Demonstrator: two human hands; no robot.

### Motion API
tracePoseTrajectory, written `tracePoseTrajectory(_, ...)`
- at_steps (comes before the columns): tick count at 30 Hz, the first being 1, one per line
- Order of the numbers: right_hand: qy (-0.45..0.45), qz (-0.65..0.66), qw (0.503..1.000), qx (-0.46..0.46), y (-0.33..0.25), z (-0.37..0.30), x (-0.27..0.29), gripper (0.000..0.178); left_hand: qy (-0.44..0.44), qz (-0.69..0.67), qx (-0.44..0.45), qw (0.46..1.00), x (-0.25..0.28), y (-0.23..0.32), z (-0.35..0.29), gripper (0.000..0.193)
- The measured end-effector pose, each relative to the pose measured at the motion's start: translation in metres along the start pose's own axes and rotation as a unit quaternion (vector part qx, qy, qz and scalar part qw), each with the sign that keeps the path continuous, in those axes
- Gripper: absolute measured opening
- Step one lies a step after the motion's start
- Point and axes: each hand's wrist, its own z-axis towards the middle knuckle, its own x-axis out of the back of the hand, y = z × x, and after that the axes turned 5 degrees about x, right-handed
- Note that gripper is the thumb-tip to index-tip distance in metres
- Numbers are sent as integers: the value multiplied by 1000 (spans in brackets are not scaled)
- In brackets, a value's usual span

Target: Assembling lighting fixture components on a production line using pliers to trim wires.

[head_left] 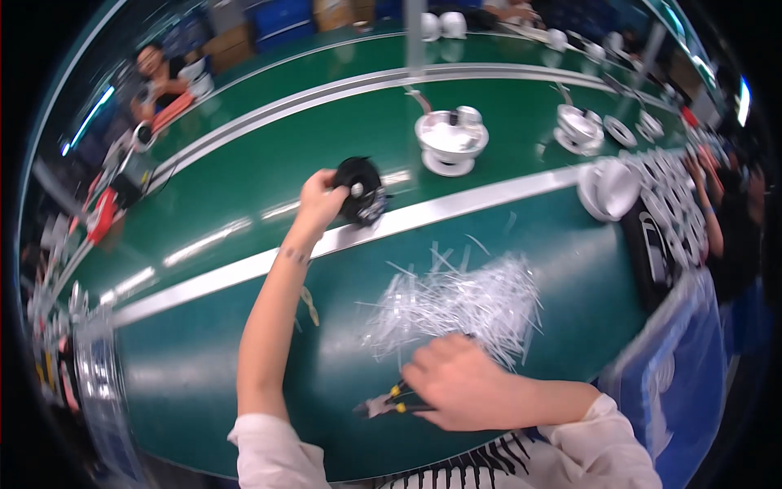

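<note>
My left hand (320, 198) is stretched out over the light rail at the near edge of the green conveyor, its fingers closed on a black round part (357, 181). That part has a pale centre, and its lower side is smeared, so its exact kind does not show. Lower down, my right hand (459, 383) is wrapped round a pair of cutting pliers (383, 404) with black and yellow handles, jaws pointing left. Just beyond my right hand spreads a heap of thin, clear-white plastic strips (464, 301) on the dark green worktop (195, 367).
White round assemblies (450, 151) with wires stand on the conveyor (269, 175), more of them to the right (579, 130). White bowl-shaped covers (609, 189) and a crate of white rings (672, 204) stand at right, above a blue bin lined with plastic (684, 367). Other people sit farther off.
</note>
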Motion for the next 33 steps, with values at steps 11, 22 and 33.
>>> tracePoseTrajectory(11,72,-2,997,7,-28,-13,-77,59,-44,-185,-16,982,-12,46,-158,34)
tracePoseTrajectory(22,680,-304,564,-357,249,-123,60,33,-46,-296,-45,953,3,48,-159,32)
tracePoseTrajectory(33,524,-95,695,-483,316,-158,34,28,-31,-316,-54,947,14,48,-161,32)
